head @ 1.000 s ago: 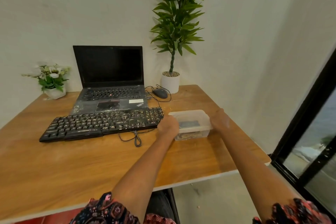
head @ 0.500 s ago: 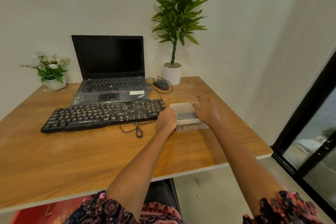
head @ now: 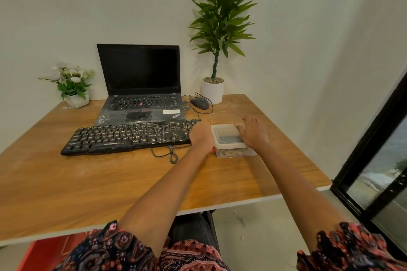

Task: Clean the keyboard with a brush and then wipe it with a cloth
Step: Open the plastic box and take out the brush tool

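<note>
A black keyboard (head: 130, 137) lies across the middle of the wooden table (head: 88, 182), its keys flecked with pale crumbs and its cable (head: 169, 154) looped just in front of it. Just beside its right end stands a clear plastic box (head: 231, 146) with a lid on; something dark shows through the lid and something pale brownish lies at the bottom, but the plastic is too cloudy to tell what they are. The left hand (head: 201, 136) sits against the box's left side, between box and keyboard, with its fingers hidden behind the hand, so I cannot tell whether it grips the box or only rests there. The right hand (head: 253, 133) lies on top of the lid from the right, fingers spread and fairly straight, pressing or touching rather than curling around anything. Behind the keyboard stands 1 open laptop (head: 141, 86) with a dark screen, a mouse (head: 199, 103) to its right, a tall potted plant (head: 220, 28) at the back, and a small pot of white flowers (head: 70, 83) at the far left.
</note>
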